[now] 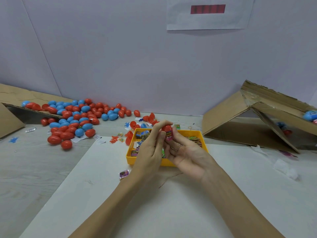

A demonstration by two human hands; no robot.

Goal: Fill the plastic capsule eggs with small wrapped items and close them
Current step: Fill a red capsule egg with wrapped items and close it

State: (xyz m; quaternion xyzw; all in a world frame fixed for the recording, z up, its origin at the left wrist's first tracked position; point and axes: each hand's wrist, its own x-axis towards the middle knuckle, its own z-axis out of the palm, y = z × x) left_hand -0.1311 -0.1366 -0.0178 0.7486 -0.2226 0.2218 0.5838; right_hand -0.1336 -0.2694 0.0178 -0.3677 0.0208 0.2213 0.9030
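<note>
Both hands meet above the shallow yellow plastic tray, which holds small printed wrapped packets. The left hand pinches a red plastic egg half from above; the right hand holds a pink wrapped packet under it. Far left, red and blue plastic eggs spill from a tipped cardboard box. Right, another cardboard box holds a few eggs.

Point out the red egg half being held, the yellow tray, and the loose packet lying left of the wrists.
red egg half [166, 128], head view, on its rounded top.
yellow tray [129, 156], head view, on its left wall.
loose packet [123, 174], head view, on its printed face.
</note>
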